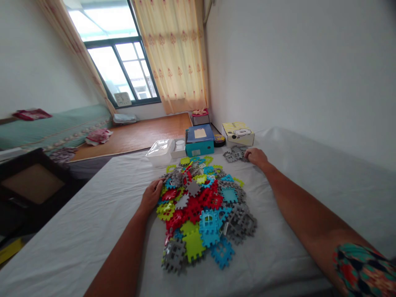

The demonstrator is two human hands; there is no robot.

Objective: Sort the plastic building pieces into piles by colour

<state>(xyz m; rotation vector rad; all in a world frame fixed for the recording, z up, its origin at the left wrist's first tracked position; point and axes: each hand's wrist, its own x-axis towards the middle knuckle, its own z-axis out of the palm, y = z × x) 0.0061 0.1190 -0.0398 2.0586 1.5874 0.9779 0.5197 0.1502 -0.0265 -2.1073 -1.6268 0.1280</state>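
Where the right hand (pixel 256 156) meets the desk (pixel 120 206), a small cluster of grey pieces (pixel 234 154) lies just to its left, spread flat and longer from side to side than from near to far. The curled fingers touch the cluster's right end; the left hand (pixel 151 194) is well apart from it, with the main pile in between. That pile of toothed plastic pieces (pixel 194 208), in red, lime green, blue and grey, sits between the two forearms, its long axis running away from the person. The grey cluster lies beyond its far right side, with bare cloth between them. The left hand, palm down, rests against the pile's left edge, towards the far half, so it is the nearer hand to these mixed pieces. Both hands are small in view and their fingertips partly hidden, so I cannot tell whether either one grips a piece or merely rests on it.

Behind the cluster stands a yellow box (pixel 237 134) near the wall, with a round black tin (pixel 219 140) just beside it. Past the pile's far end come a teal box (pixel 199 148) and a clear tub (pixel 160 152).
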